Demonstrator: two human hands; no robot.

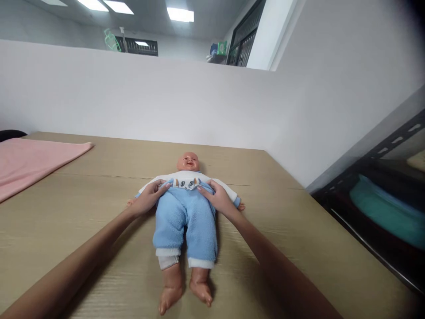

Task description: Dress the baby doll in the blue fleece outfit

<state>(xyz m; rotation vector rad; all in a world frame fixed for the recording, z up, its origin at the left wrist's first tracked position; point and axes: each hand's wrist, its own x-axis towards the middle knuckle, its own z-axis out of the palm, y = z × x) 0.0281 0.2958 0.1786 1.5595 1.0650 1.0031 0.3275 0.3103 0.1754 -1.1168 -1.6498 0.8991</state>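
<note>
Doll [186, 206] lies on its back in the middle of the wooden table [99, 212], head toward the far wall [149, 97] and bare feet toward me. From my end of the camera I see it dressed in a white shirt [168, 176] with blue cuffs and in fluffy blue pants [201, 228] with white cuffs. Both its arms reach out to the sides, between my own arms and the table's far part.

My left hand [151, 198] pinches the waist of the pants at one side, thumb and fingers together on the cloth. My right hand [221, 199] pinches the waist at the other side, its thumb on top; I cannot tell how the fingertips underneath sit. Between my hands runs a white strip [187, 183] with two printed eyes and brown patches, a little crumpled; whether it belongs to the shirt or the pants I cannot make out. On the leg nearer my left arm, some whitish cloth [168, 261] shows below the cuff.

Well to the left, a pink cloth [36, 159] lies flat on the table. To the right, beside the table, I see teal fabric [385, 215] on a dark rack [345, 195].
</note>
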